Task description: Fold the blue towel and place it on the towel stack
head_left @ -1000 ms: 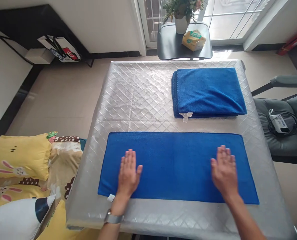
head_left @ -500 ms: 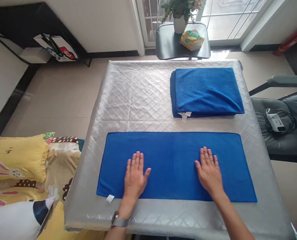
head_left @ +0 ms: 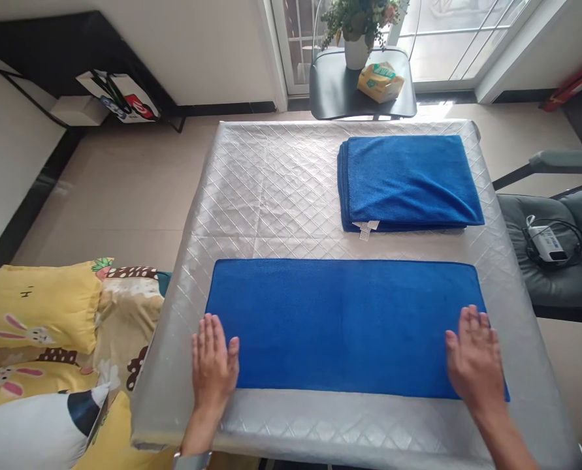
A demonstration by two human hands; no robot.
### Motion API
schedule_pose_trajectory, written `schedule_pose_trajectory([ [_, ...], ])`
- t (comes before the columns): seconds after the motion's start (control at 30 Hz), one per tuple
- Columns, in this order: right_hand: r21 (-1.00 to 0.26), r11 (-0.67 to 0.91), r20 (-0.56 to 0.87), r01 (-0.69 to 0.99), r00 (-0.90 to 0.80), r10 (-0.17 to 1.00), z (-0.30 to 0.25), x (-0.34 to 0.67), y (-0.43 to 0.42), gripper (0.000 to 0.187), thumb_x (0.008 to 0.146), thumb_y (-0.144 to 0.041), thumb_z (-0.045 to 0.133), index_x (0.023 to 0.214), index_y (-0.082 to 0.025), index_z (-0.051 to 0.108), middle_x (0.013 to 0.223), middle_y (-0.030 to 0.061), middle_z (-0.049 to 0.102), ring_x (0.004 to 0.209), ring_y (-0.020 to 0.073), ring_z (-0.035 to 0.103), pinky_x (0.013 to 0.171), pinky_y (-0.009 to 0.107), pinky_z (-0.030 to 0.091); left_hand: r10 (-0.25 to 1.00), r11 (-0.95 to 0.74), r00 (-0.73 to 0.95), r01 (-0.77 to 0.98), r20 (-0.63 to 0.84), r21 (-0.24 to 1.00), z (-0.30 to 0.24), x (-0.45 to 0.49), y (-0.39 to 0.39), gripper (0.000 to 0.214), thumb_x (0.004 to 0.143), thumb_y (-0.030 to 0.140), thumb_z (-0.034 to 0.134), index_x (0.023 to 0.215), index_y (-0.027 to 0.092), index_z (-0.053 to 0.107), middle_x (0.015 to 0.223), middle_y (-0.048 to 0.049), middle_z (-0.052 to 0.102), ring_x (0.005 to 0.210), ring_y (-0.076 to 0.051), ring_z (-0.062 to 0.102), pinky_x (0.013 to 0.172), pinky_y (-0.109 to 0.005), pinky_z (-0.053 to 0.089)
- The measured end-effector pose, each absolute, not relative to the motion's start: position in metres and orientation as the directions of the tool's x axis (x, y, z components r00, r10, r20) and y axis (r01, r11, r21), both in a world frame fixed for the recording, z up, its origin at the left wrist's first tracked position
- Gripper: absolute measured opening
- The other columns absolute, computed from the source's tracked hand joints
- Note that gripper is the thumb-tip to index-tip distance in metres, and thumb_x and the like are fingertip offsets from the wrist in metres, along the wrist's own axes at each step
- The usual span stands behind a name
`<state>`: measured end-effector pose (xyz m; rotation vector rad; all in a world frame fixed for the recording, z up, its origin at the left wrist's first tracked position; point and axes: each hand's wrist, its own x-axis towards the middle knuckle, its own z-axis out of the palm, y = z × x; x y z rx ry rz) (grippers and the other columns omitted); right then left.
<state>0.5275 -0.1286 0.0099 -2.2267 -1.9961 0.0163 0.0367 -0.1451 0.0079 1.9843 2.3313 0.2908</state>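
Note:
A blue towel [head_left: 344,326] lies spread flat, its long side running left to right along the near part of the table. My left hand [head_left: 213,362] is over its left edge, palm down with the fingers stretched out. At the opposite end, my right hand [head_left: 477,359] rests over the right edge, also flat with fingers extended. Neither hand grasps anything. The towel's near left corner and its white tag are hidden under my left hand. Farther back on the right sits a stack of folded blue towels [head_left: 413,179] with white tags [head_left: 366,228] at its near edge.
The table wears a silver quilted cover [head_left: 266,189]. Behind it, a dark chair [head_left: 330,85] holds a potted plant [head_left: 356,52] and a yellow tissue pack [head_left: 381,82]. A grey armchair [head_left: 520,287] with a cabled white device [head_left: 548,245] stands right. Yellow pillows [head_left: 50,307] lie left.
Both hands have slid outward over the towel, the left one to its left edge and the right one to its right edge. The towel stays spread. The view has shifted slightly.

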Motion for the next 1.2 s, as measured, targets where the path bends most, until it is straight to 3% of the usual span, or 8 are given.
schedule_pose_trajectory([
  [0.07, -0.147, 0.053, 0.113, 0.988, -0.036, 0.993, 0.018, 0.475, -0.134, 0.065, 0.104, -0.029, 0.029, 0.162, -0.015, 0.003, 0.166, 0.0115, 0.017, 0.153, 0.0294, 0.016, 0.123, 0.054, 0.021, 0.996, 0.046, -0.062, 0.978, 0.072, 0.203, 0.013, 0.082, -0.143, 0.066, 0.105, 0.043, 0.025, 0.161, 0.013, 0.004, 0.167, -0.0137, 0.013, 0.154, -0.027, 0.012, 0.126, -0.052, 0.015],
  [0.17, -0.196, 0.240, 0.076, 0.951, -0.229, 0.970, 0.017, 0.399, -0.141, 0.069, 0.103, -0.026, 0.036, 0.161, -0.014, 0.003, 0.163, 0.0109, 0.028, 0.152, 0.0253, 0.023, 0.123, 0.047, 0.022, 0.973, -0.230, 0.226, 0.947, 0.044, 0.224, 0.013, 0.155, -0.144, 0.071, 0.104, 0.051, 0.027, 0.160, 0.011, 0.010, 0.165, -0.0121, 0.021, 0.154, -0.024, 0.016, 0.127, -0.044, 0.013],
  [0.3, -0.200, 0.322, 0.053, 0.926, -0.317, 0.947, 0.002, 0.353, -0.144, 0.070, 0.103, -0.030, 0.040, 0.161, -0.013, 0.005, 0.162, 0.0106, 0.030, 0.151, 0.0253, 0.024, 0.124, 0.046, 0.019, 0.922, -0.381, 0.387, 0.904, 0.011, 0.192, 0.004, 0.204, -0.150, 0.080, 0.100, 0.059, 0.033, 0.159, 0.009, 0.015, 0.163, -0.0128, 0.028, 0.153, -0.024, 0.020, 0.127, -0.042, 0.010],
  [0.43, -0.181, 0.281, 0.030, 0.942, -0.280, 0.959, -0.007, 0.377, -0.147, 0.071, 0.103, -0.032, 0.039, 0.161, -0.014, 0.004, 0.162, 0.0107, 0.029, 0.152, 0.0251, 0.023, 0.124, 0.048, 0.017, 0.941, -0.331, 0.337, 0.932, -0.014, 0.146, -0.003, 0.178, -0.156, 0.080, 0.100, 0.058, 0.038, 0.160, 0.012, 0.014, 0.163, -0.0119, 0.029, 0.153, -0.024, 0.021, 0.127, -0.042, 0.008],
  [0.63, -0.137, 0.014, 0.008, 0.991, -0.013, 1.000, -0.012, 0.473, -0.163, 0.066, 0.104, -0.036, 0.026, 0.162, -0.017, -0.001, 0.166, 0.0098, 0.017, 0.153, 0.0272, 0.017, 0.123, 0.054, 0.019, 0.996, -0.058, 0.067, 0.989, -0.059, 0.136, -0.002, 0.078, -0.167, 0.071, 0.103, 0.050, 0.028, 0.161, 0.017, 0.003, 0.168, -0.0112, 0.012, 0.155, -0.027, 0.012, 0.126, -0.053, 0.010],
  [0.87, -0.163, -0.235, -0.038, 0.958, 0.232, 0.972, -0.025, 0.582, -0.183, 0.070, 0.103, -0.047, 0.017, 0.161, -0.009, 0.011, 0.167, 0.0114, 0.014, 0.154, 0.0269, 0.013, 0.125, 0.052, 0.015, 0.980, 0.199, -0.193, 0.959, -0.046, 0.200, -0.012, -0.009, -0.179, 0.070, 0.103, 0.051, 0.025, 0.161, 0.017, 0.002, 0.168, -0.0138, 0.005, 0.155, -0.031, 0.008, 0.124, -0.058, 0.012],
  [1.03, -0.183, -0.258, -0.042, 0.949, 0.255, 0.966, -0.017, 0.588, -0.182, 0.071, 0.103, -0.048, 0.017, 0.160, -0.005, 0.016, 0.166, 0.0155, 0.017, 0.153, 0.0290, 0.015, 0.125, 0.052, 0.014, 0.977, 0.212, -0.204, 0.959, -0.060, 0.189, -0.006, -0.011, -0.177, 0.072, 0.103, 0.052, 0.024, 0.161, 0.015, 0.001, 0.168, -0.0160, 0.005, 0.155, -0.032, 0.007, 0.124, -0.058, 0.013],
  [1.2, -0.175, -0.122, 0.104, 0.977, 0.142, 0.984, 0.012, 0.518, -0.176, 0.064, 0.104, -0.033, 0.027, 0.162, -0.014, 0.007, 0.167, 0.0124, 0.013, 0.153, 0.0316, 0.015, 0.123, 0.058, 0.018, 0.989, 0.144, -0.150, 0.973, 0.017, 0.182, 0.013, 0.043, -0.175, 0.070, 0.104, 0.046, 0.026, 0.161, 0.017, -0.001, 0.168, -0.0133, 0.006, 0.155, -0.031, 0.008, 0.125, -0.056, 0.013],
])
